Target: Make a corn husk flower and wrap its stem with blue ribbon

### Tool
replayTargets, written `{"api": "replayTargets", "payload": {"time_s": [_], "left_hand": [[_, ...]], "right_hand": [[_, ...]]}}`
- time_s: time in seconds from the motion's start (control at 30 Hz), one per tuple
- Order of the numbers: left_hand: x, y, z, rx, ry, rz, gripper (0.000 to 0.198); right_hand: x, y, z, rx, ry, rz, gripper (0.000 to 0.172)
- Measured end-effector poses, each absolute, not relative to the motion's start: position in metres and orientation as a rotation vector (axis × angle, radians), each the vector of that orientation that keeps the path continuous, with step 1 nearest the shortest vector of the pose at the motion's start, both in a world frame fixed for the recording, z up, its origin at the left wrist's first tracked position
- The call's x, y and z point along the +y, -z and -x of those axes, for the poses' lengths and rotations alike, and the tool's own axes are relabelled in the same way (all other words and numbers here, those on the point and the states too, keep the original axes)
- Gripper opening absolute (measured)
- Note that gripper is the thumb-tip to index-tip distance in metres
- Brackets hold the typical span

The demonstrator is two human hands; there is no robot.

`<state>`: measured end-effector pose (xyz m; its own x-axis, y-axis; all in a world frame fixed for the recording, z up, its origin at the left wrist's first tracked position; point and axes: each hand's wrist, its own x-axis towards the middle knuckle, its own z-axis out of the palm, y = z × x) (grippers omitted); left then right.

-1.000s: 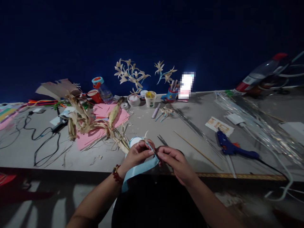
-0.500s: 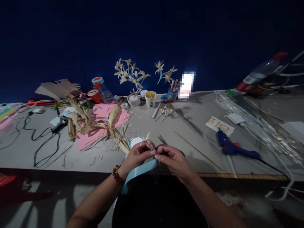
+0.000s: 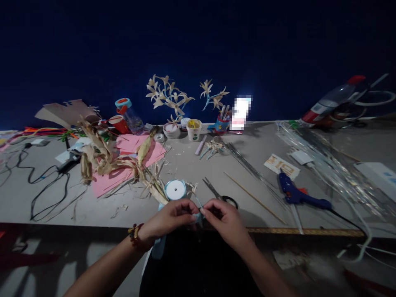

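At the table's front edge, my left hand (image 3: pixel 177 218) pinches a light blue ribbon (image 3: pixel 158 246), whose loose length hangs below my wrist. Close beside it, the fingers of my right hand (image 3: pixel 224 220) are closed on the thin blue stem of a small husk flower (image 3: pixel 194 188). The pale petals lean up and to the left above my fingers. Just beyond my left hand lies a spool (image 3: pixel 175 189) of blue ribbon with a white face. Scissors (image 3: pixel 220 194) with black handles rest beyond my right hand. My fingers partly hide where ribbon and stem meet.
Dried corn husks (image 3: pixel 105 159) lie over pink paper (image 3: pixel 108 181) on the left. A wooden stick (image 3: pixel 253 197), thin wires (image 3: pixel 250 165) and a blue glue gun (image 3: pixel 303 196) are on the right. Finished flower branches (image 3: pixel 168 95) stand behind paper cups (image 3: pixel 194 131).
My left hand has shifted left and down, slightly away from the flower. The spool and scissors show more fully. The whole view has moved a little.
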<state>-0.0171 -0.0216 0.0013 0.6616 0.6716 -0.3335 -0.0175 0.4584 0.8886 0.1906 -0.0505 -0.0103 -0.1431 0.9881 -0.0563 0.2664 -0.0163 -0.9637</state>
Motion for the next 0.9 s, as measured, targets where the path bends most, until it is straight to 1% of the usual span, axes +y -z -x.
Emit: {"api": "replayTargets", "payload": {"time_s": [0.1, 0.23, 0.5, 0.57, 0.67, 0.77, 0.9], "left_hand": [[-0.022, 0.008, 0.01, 0.836, -0.473, -1.06, 0.028], [-0.021, 0.015, -0.001, 1.001, -0.477, -1.128, 0.032], [-0.007, 0.012, -0.014, 1.103, -0.312, -1.123, 0.026], [-0.005, 0.013, -0.015, 1.133, -0.278, -1.141, 0.023], [-0.005, 0.012, -0.016, 1.18, -0.237, -1.194, 0.021], [-0.006, 0.01, -0.016, 1.197, -0.21, -1.196, 0.021], [-0.006, 0.008, -0.017, 1.238, -0.212, -1.17, 0.024]], "right_hand": [[-0.052, 0.014, -0.19, -1.571, -1.069, 1.406, 0.011], [-0.053, 0.015, -0.189, -1.719, -0.849, 1.489, 0.015], [-0.05, 0.016, -0.186, -2.021, -0.501, 1.711, 0.018], [-0.051, 0.016, -0.192, -2.047, -0.44, 1.72, 0.019], [-0.054, 0.02, -0.213, -1.999, -0.347, 1.743, 0.017], [-0.06, 0.027, -0.239, -2.035, -0.221, 1.8, 0.021], [-0.065, 0.03, -0.255, -2.179, -0.216, 1.875, 0.019]]}}
